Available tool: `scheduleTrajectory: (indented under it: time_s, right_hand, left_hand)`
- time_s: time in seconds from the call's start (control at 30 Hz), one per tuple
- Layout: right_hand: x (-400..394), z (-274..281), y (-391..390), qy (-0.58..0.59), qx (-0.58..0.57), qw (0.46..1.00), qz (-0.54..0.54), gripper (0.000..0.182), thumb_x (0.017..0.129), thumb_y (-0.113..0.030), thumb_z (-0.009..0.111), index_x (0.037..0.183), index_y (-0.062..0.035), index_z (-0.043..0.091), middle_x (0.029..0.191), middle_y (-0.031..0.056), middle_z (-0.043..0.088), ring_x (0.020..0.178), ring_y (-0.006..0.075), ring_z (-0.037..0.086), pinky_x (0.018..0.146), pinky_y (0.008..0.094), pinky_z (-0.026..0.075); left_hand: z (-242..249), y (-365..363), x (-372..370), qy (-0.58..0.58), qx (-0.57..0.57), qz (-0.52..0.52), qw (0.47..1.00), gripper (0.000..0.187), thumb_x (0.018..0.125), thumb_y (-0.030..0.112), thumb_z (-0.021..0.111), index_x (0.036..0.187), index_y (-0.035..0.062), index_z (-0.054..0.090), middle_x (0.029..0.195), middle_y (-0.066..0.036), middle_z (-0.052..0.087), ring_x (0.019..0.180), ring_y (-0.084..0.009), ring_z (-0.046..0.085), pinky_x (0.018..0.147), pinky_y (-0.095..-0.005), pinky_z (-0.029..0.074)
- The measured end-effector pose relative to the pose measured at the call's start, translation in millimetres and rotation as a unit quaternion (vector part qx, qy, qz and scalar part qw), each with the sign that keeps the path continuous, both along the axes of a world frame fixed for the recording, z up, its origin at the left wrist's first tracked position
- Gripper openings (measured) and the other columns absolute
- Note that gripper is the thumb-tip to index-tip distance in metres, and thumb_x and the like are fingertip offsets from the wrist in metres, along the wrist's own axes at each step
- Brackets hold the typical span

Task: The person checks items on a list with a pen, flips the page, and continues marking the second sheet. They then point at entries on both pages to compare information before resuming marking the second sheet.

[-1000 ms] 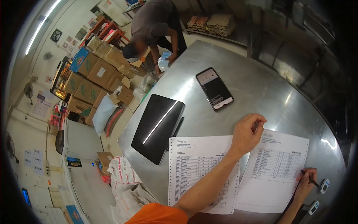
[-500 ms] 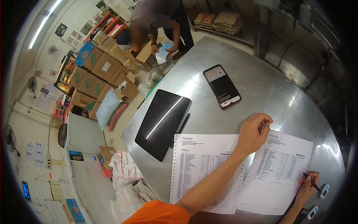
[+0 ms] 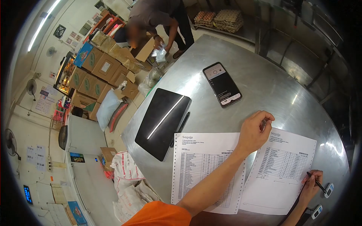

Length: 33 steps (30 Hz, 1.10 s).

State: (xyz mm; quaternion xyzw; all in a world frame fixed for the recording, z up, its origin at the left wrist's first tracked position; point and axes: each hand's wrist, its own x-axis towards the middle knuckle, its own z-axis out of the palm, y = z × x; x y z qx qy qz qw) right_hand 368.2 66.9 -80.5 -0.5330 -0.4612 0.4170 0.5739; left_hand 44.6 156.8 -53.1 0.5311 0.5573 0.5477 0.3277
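My left hand [image 3: 256,130] rests over the upper edges of two printed sheets, its fingers curled; whether anything is inside them cannot be made out. The left sheet [image 3: 205,165] lies partly under my forearm, and the right sheet [image 3: 279,173] is angled beside it. At the right sheet's lower right edge, my right hand [image 3: 312,184] holds a black pen [image 3: 318,184]. Above the papers lies a phone [image 3: 222,84] with its screen lit. A black tablet [image 3: 163,122] with a stylus at its side lies left of the phone.
Two small white-and-blue devices lie at the metal table's [image 3: 264,83] right edge, one the upper device [image 3: 329,190]. Beyond the table a person [image 3: 154,17] bends over an open box, holding a plastic packet. Stacked cartons [image 3: 105,67], sacks [image 3: 126,169] and egg trays [image 3: 228,19] stand around.
The view has shifted slightly. The other person's hands and the packet have moved closer to the open box. My hands have kept nearly the same pose.
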Motion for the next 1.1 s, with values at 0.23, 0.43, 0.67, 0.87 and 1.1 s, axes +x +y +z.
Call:
scheduleTrajectory:
  time_s: [0.23, 0.43, 0.67, 0.87, 1.1]
  right_hand:
    - [0, 0, 0, -0.009, 0.011, 1.0, -0.001, 0.018, 0.092, -0.019, 0.057, 0.09, -0.0052, 0.045, 0.08, 0.0048, 0.047, 0.057, 0.0084, 0.043, 0.05, 0.0205, 0.036]
    - [4, -4, 0, -0.001, 0.013, 1.0, 0.006, 0.018, 0.092, -0.019, 0.058, 0.09, -0.0052, 0.046, 0.08, 0.0048, 0.048, 0.056, 0.0088, 0.043, 0.049, 0.0203, 0.036]
    - [1, -2, 1, -0.002, 0.015, 1.0, 0.007, 0.02, 0.092, -0.02, 0.059, 0.09, -0.0052, 0.046, 0.081, 0.0051, 0.048, 0.056, 0.008, 0.043, 0.049, 0.0201, 0.035]
    - [4, -4, 0, -0.003, 0.011, 1.0, 0.009, 0.02, 0.092, -0.02, 0.059, 0.09, -0.0049, 0.046, 0.082, 0.0054, 0.049, 0.057, 0.008, 0.044, 0.05, 0.0199, 0.036]
    - [4, -4, 0, -0.003, 0.008, 1.0, 0.004, 0.021, 0.092, -0.021, 0.06, 0.091, -0.0049, 0.046, 0.083, 0.0055, 0.048, 0.058, 0.0083, 0.045, 0.051, 0.0203, 0.036]
  left_hand:
    - [1, -1, 0, 0.001, -0.007, -0.005, 1.0, 0.008, 0.082, 0.001, 0.059, 0.089, 0.0037, 0.063, 0.077, -0.005, 0.057, 0.054, -0.0097, 0.048, 0.052, -0.0241, 0.039]
    - [-1, 0, 0, 0.006, 0.002, -0.002, 1.0, 0.009, 0.082, 0.001, 0.059, 0.09, 0.0038, 0.062, 0.077, -0.005, 0.056, 0.054, -0.0094, 0.047, 0.052, -0.0242, 0.038]
    - [1, 0, 1, 0.002, -0.001, 0.001, 1.0, 0.006, 0.081, 0.003, 0.058, 0.087, 0.0037, 0.061, 0.074, -0.008, 0.057, 0.053, -0.0148, 0.049, 0.053, -0.0294, 0.04]
    - [-2, 0, 0, 0.003, -0.007, -0.007, 1.0, 0.008, 0.082, 0.001, 0.059, 0.089, 0.0033, 0.062, 0.078, -0.005, 0.058, 0.054, -0.0087, 0.048, 0.052, -0.0239, 0.039]
    - [-1, 0, 0, 0.007, -0.003, -0.007, 1.0, 0.008, 0.083, 0.001, 0.058, 0.089, 0.003, 0.063, 0.077, -0.005, 0.058, 0.055, -0.0087, 0.048, 0.053, -0.0233, 0.039]
